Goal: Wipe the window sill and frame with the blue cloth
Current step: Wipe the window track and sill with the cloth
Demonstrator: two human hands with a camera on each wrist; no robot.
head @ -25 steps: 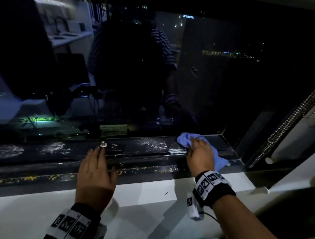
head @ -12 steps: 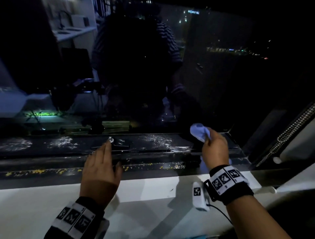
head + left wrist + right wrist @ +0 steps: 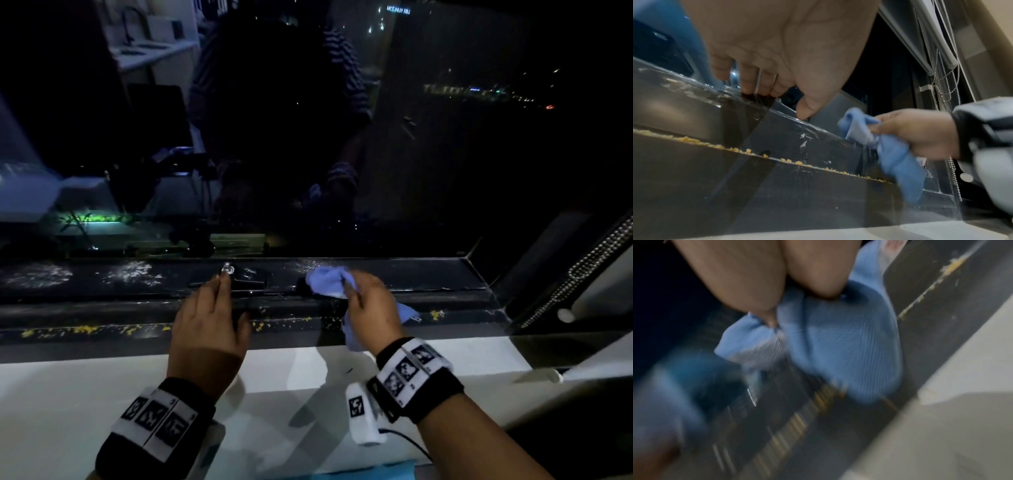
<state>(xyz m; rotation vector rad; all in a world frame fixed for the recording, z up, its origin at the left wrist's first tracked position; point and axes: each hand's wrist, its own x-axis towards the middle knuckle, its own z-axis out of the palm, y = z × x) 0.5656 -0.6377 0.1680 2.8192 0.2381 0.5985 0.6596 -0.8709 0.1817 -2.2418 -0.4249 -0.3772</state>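
Dark night glass (image 3: 445, 154) backed a black window frame (image 3: 428, 274) smeared with white residue, yellow crumbs (image 3: 82, 329) along its lower track, white sill (image 3: 102, 383) below. Left hand (image 3: 209, 329) lay flat on the frame, fingers straight and nearly together, tips by a small metal knob (image 3: 226, 267). Right hand (image 3: 371, 308) had its fingers clamped on the bunched blue cloth (image 3: 325, 282) just above the frame, its tail hanging below the palm.

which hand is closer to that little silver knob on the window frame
Left. The left hand lies flat on the window frame with its fingers reaching right up to the silver knob. The right hand grips the blue cloth off to the knob's right.
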